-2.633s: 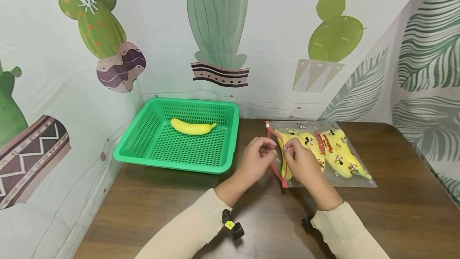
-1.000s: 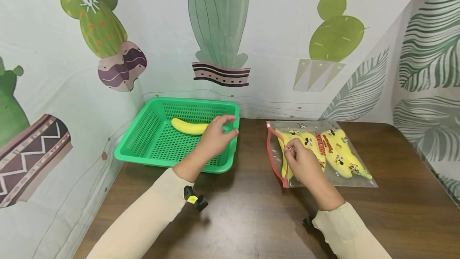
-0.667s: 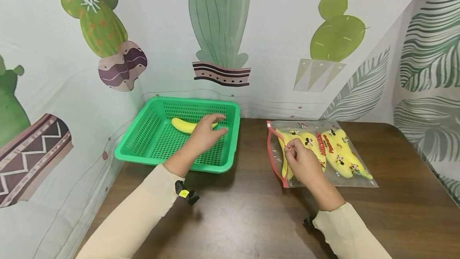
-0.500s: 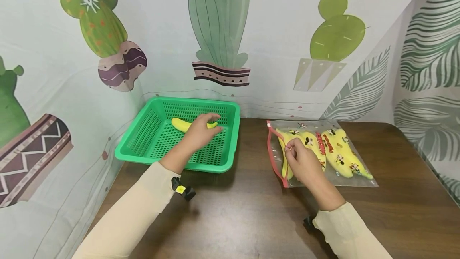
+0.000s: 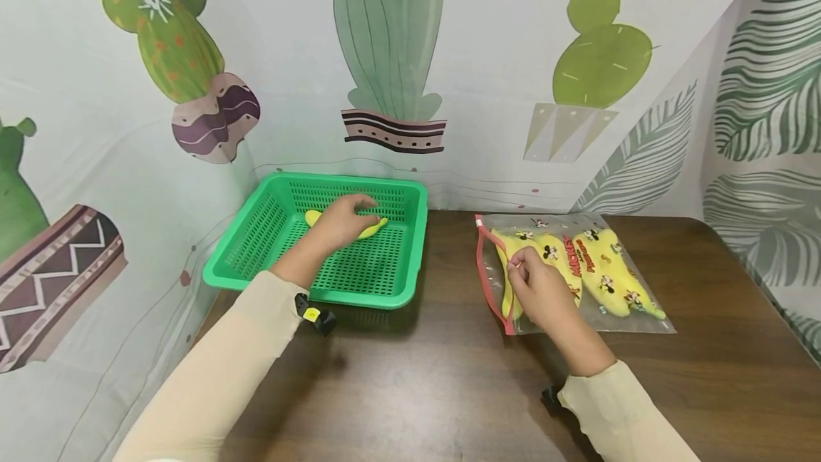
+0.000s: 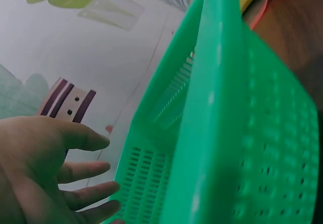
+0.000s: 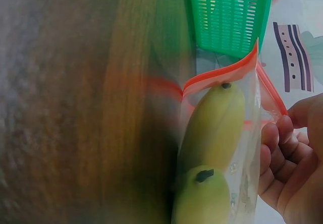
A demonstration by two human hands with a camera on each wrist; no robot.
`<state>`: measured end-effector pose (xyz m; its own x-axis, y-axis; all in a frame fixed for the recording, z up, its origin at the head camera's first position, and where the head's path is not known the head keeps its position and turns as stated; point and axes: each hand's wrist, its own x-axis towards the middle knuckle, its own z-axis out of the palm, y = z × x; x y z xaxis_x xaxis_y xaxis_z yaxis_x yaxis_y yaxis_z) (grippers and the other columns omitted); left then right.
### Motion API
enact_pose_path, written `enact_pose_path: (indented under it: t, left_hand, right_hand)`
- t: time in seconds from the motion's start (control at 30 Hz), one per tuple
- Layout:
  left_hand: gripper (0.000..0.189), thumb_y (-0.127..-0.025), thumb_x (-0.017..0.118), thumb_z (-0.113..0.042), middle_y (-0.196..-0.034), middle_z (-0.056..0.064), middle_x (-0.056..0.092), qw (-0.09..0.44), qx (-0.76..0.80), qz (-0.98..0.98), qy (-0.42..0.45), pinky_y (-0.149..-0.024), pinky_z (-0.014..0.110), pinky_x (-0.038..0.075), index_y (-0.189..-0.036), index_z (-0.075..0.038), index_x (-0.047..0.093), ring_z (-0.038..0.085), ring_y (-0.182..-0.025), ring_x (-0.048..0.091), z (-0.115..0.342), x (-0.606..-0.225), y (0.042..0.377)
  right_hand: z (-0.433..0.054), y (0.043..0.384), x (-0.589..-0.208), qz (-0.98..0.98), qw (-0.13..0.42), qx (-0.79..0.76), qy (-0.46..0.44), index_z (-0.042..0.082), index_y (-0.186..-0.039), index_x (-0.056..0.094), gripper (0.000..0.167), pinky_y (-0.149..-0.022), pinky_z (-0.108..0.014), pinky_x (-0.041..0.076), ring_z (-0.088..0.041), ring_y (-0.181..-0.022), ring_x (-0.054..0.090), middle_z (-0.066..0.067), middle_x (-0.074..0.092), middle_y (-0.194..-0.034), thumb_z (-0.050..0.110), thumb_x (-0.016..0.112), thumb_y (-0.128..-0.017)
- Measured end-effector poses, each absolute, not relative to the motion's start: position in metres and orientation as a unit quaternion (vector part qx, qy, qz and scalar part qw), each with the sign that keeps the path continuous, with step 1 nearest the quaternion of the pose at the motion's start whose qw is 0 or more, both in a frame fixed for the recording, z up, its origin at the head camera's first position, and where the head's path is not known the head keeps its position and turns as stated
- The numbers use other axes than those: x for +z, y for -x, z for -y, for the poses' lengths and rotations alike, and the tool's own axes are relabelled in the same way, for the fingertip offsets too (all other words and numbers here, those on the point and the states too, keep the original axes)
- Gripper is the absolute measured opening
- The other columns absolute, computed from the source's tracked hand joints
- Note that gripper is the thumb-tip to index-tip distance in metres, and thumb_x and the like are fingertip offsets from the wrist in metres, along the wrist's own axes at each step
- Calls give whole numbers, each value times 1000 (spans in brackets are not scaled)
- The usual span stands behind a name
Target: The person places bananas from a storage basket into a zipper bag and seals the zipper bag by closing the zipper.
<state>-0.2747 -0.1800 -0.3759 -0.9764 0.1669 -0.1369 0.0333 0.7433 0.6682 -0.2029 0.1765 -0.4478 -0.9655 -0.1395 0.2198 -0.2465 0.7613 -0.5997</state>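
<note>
My left hand hovers over the green basket, fingers spread and thumb apart, above a yellow banana on the basket floor. It hides the banana's middle. In the left wrist view, nothing lies between the fingers of the left hand. My right hand pinches the red zip edge of a clear zip bag lying on the table. Inside the bag are several yellow fruits; in the right wrist view one fruit has a dark tip near the bag's open mouth, and the thumb and fingertips hold the red strip.
The brown wooden table runs under everything. A white cloth printed with cacti and leaves hangs close behind the basket and the bag. The basket's raised wall surrounds the banana.
My left hand has left the bag's mouth and moved left to above the banana in the basket. My right hand has kept its grip on the bag's edge.
</note>
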Motion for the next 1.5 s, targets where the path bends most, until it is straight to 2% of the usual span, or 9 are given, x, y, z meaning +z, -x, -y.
enact_pose_path:
  t: [0.17, 0.9, 1.5]
  left_hand:
    - [50, -102, 56, -31, -153, 17, 49, 109, 328, -937, -54, -112, 56, 42, -145, -8, 52, 38, -142, 44, 188, -376, 284]
    - [48, -105, 51, -30, -150, 20, 50, 104, 262, -959, -10, -110, 57, 44, -145, -4, 49, 41, -136, 48, 208, -367, 312]
    - [49, -103, 53, -22, -147, 24, 52, 86, 125, -988, -26, -113, 57, 41, -145, 2, 49, 44, -136, 49, 227, -383, 339]
  right_hand:
    - [-177, 203, -448, 935, 81, 330, -103, 6, -106, 55, 13, -47, -26, 36, -9, -49, 42, -2, 52, -67, 18, 50, -104]
    - [-178, 204, -451, 934, 85, 329, -107, 6, -106, 55, 13, -47, -26, 35, -11, -49, 42, -1, 51, -65, 17, 50, -103]
    - [-180, 206, -453, 934, 86, 329, -106, 7, -105, 55, 13, -47, -27, 36, -13, -49, 43, 0, 51, -66, 18, 50, -102]
